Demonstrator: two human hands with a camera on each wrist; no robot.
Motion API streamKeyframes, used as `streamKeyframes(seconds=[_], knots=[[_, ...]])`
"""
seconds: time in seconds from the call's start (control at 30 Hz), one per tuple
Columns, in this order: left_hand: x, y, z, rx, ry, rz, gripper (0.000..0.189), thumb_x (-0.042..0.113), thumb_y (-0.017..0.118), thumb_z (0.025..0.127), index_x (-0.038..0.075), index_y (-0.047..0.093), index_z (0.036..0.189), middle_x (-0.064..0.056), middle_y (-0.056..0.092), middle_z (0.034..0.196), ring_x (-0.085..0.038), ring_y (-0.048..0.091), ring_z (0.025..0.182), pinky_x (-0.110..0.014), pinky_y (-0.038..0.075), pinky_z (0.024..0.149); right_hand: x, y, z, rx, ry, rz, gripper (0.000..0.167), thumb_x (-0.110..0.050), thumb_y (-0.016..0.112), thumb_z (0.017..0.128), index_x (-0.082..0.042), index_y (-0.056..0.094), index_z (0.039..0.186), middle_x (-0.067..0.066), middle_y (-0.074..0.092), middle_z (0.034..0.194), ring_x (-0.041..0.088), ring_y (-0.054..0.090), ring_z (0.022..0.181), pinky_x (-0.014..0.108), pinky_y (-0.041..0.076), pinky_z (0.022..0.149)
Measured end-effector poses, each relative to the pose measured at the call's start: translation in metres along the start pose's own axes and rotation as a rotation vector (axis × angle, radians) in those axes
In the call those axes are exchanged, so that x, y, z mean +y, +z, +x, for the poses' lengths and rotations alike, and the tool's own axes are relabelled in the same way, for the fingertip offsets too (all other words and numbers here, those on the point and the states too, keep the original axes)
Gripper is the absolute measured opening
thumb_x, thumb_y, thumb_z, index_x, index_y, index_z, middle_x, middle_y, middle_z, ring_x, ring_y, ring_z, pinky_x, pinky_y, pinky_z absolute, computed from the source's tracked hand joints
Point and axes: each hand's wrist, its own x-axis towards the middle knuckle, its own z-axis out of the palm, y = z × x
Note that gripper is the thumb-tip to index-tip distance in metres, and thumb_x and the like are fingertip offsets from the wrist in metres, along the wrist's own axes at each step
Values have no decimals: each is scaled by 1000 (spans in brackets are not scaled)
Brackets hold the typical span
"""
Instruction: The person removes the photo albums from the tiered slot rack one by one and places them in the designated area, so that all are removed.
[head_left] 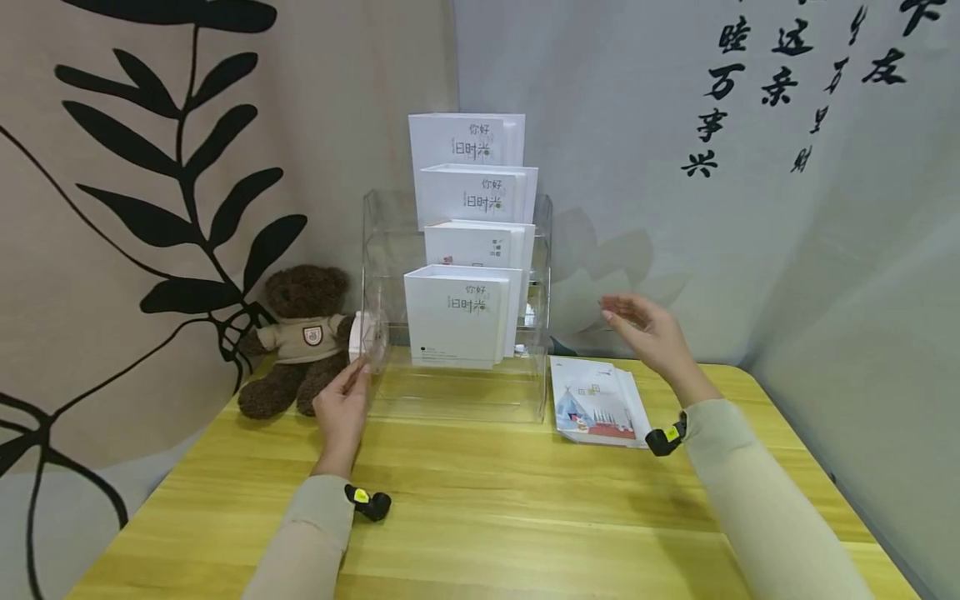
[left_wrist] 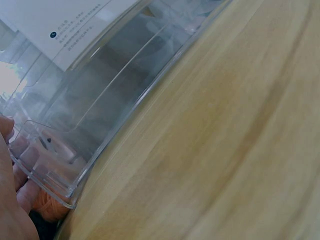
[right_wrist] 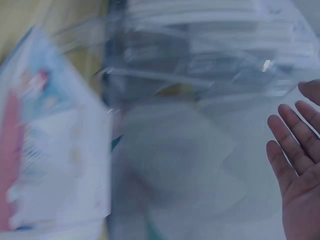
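Observation:
A clear tiered display rack [head_left: 457, 407] stands on the table with white printed books [head_left: 450, 333] in its tiers, one stack behind another. My left hand [head_left: 343, 412] is at the rack's lower left side. Its fingers show through the clear side panel in the left wrist view, and the thumb lies by the front edge, holding the panel. My right hand [head_left: 648, 337] is raised to the right of the rack, fingers extended and nothing in them. Below it, white books with a tent picture [head_left: 596, 404] lie flat on the table.
A brown teddy bear [head_left: 300, 342] in a beige shirt sits left of the rack. Fabric walls [head_left: 645, 208] with printed leaves and characters close off the back and sides. Wooden tabletop [head_left: 480, 508] stretches in front.

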Motion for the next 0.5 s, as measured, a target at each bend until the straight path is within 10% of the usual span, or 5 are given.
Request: streamKeyframes(seconds=[0.23, 0.5], knots=[[1, 2, 1, 2, 12, -18, 32, 38, 69, 97, 23, 74, 125, -1, 74, 116, -18, 71, 103, -9, 51, 71, -19, 6, 32, -45, -88, -32, 38, -25, 68, 99, -11, 64, 133, 7, 66, 130, 25, 59, 123, 46, 45, 106], [0, 2, 0, -2, -3, -21, 31, 37, 69, 97, 23, 75, 124, -1, 74, 116, -17, 71, 103, -9, 52, 70, -49, 35, 61, -131, -215, -83, 41, -24, 75, 93, -9, 65, 131, 4, 66, 131, 23, 58, 124, 42, 43, 108]])
